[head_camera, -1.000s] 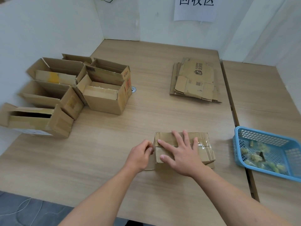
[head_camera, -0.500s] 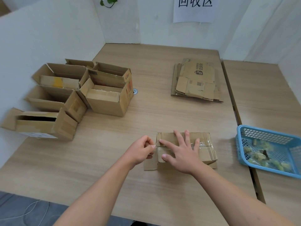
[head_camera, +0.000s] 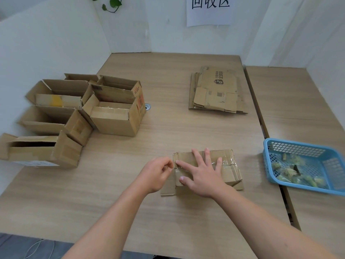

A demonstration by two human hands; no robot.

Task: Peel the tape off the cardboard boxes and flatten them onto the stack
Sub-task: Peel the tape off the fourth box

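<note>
Right hand (head_camera: 203, 176), fingers straight and spread, presses flat on the taped cardboard box (head_camera: 230, 172); left hand (head_camera: 156, 173), fingers curled, pinches the clear tape (head_camera: 226, 162) at the box's left edge.

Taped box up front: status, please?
Left hand pinches tape at left edge of box. Right hand flat, pressing it down. Tape mostly on. Nothing in the way.

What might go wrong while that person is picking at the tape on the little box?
1. The left hand seems to pinch only the end of the clear tape at the edge of the small box. The thin strip may tear or slip free, leaving most of it stuck.
2. The right hand lies flat across the tape line, so its fingers could block the peel.
3. A sharp pull might rip the cardboard surface.
</note>
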